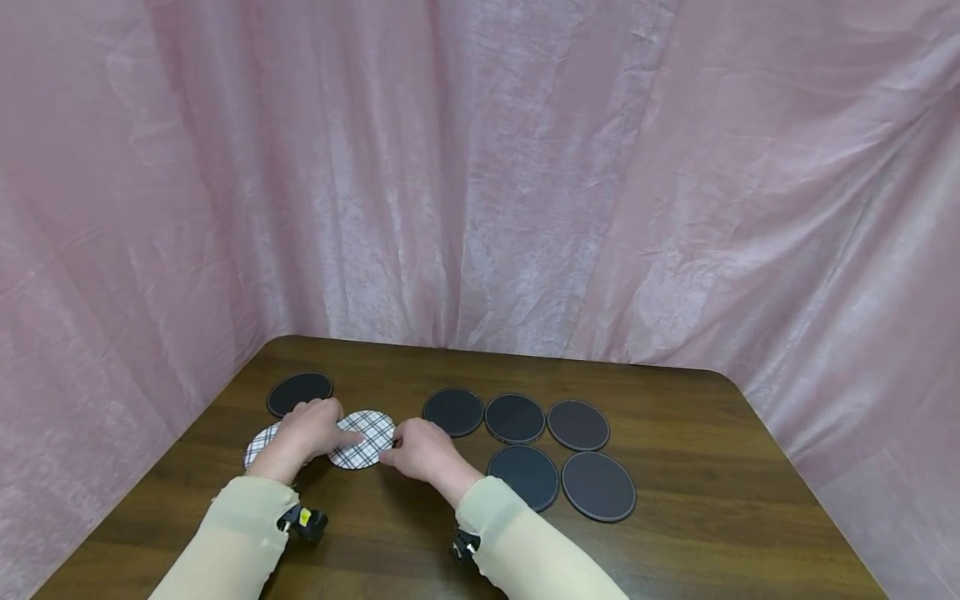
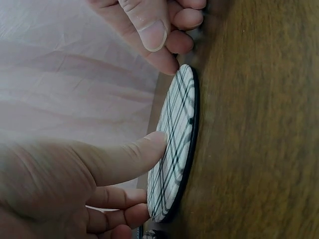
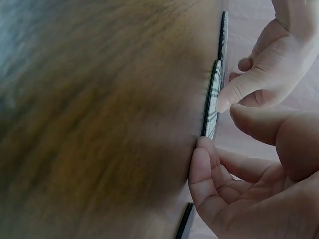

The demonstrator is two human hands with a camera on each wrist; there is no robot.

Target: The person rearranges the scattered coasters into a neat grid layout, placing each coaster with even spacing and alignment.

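Observation:
A round white coaster (image 1: 367,433) with a dark plaid pattern and a black underside lies on the left of the table. My left hand (image 1: 309,429) pinches its left side, thumb on the plaid face and fingers at the rim. On the opposite side, my right hand (image 1: 423,450) touches the rim with its fingertips. In the right wrist view, the right thumb (image 3: 254,124) stays apart from the coaster (image 3: 213,102). A second plaid coaster (image 1: 257,443) is partly hidden behind the left hand and wrist. Just beyond that hand lies a black coaster (image 1: 298,392).
Several dark round coasters lie in two rows right of the hands, among them a back-left one (image 1: 453,412) and a front-right one (image 1: 598,487). The wooden table (image 1: 697,467) is bordered by a pink curtain (image 1: 525,183) at the back and sides.

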